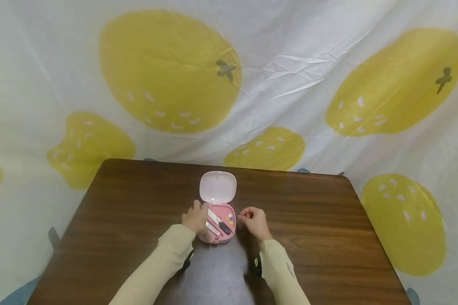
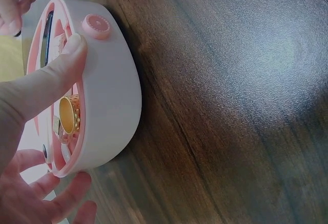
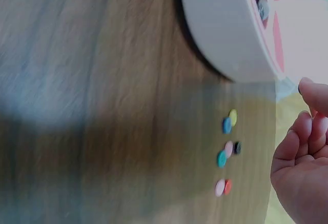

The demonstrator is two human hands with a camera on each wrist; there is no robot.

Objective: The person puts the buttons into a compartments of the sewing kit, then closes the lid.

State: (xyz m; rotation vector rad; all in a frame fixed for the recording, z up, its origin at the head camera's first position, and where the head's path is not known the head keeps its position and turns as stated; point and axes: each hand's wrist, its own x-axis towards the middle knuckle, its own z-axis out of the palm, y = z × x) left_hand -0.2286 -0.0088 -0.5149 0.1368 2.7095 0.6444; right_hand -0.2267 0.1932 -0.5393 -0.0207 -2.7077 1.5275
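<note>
A pink and white sewing box [image 1: 216,242] stands on the table with its lid [image 1: 218,187] raised. My left hand [image 1: 195,217] holds its left side; the thumb [image 2: 72,55] lies over the front rim and the fingers are around the end. Just off the box's right side, my right hand [image 1: 255,221] pinches a small dark button [image 3: 300,88] between thumb and forefinger. Inside the box lie a dark-handled tool [image 1: 224,228], a few white, yellow and blue buttons [image 1: 230,218] and a gold thimble [image 2: 69,114].
On the table [image 1: 309,254], several loose buttons [image 3: 228,149], among them yellow, blue, teal, pink, black and red, lie to the right of the box. A pink round catch [image 2: 96,26] juts from the box front. Behind the table hangs a lemon-patterned cloth [image 1: 282,97].
</note>
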